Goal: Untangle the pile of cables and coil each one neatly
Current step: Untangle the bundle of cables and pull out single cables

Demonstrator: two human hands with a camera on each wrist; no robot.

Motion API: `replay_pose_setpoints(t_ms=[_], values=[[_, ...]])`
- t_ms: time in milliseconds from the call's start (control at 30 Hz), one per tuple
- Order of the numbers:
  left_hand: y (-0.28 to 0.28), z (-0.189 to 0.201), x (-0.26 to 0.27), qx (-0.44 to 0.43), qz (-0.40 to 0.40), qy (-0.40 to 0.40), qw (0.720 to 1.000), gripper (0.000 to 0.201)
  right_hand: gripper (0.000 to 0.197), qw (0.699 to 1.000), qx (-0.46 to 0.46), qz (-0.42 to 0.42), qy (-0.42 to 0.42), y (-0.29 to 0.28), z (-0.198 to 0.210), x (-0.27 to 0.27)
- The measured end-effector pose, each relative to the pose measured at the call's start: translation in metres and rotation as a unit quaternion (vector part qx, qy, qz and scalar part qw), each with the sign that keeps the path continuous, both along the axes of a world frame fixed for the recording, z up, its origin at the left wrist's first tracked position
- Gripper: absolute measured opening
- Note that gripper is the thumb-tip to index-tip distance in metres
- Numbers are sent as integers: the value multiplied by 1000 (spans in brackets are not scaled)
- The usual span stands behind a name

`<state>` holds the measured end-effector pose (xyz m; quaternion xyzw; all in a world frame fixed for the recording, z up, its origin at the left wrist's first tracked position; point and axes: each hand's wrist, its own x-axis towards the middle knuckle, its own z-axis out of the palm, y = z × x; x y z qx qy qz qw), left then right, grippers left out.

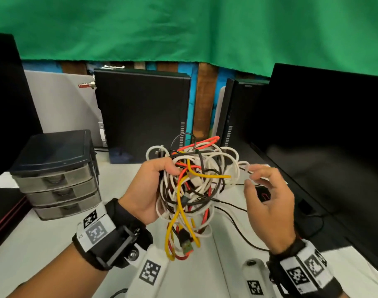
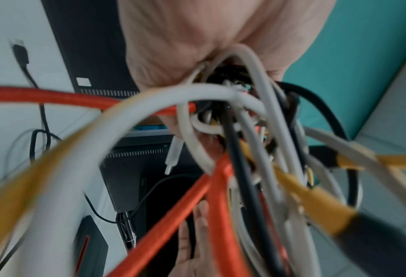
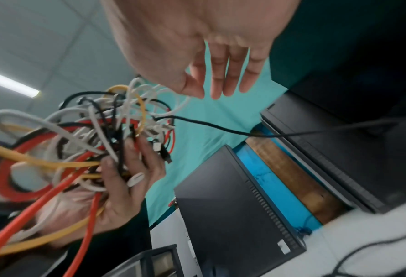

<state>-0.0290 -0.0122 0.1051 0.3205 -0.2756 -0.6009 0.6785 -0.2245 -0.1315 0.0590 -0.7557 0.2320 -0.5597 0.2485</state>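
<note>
White desk [image 1: 43,250] with green cloth backdrop [image 1: 183,29], black PC tower [image 1: 140,117], dark monitor [image 1: 325,134] at right, grey drawer unit [image 1: 56,175] at left. Cable tangle [image 1: 192,188] held up above desk: white, black, red and yellow leads knotted in one ball, loops and plugs hanging below. Left hand [image 1: 149,190] clenched round the tangle's left side. Right hand [image 1: 269,203] just beside it, fingers spread and relaxed, gripping nothing.
</note>
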Motion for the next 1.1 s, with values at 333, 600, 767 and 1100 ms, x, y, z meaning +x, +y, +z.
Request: replay_pose_setpoints(t_ms=[333,600,767,1100], values=[[4,-14,23,20,-31,-44,998,65,24,957,118,193,179,-16,-20,0],[3,-20,20,51,-54,-97,993,60,34,943,220,251,1,-6,-8,4],[0,-28,0,67,-40,-153,985,38,9,954,179,239,-21,12,-14,11],[-5,-19,8,55,84,-88,991,38,27,853,426,288,-92,-13,2,-4]])
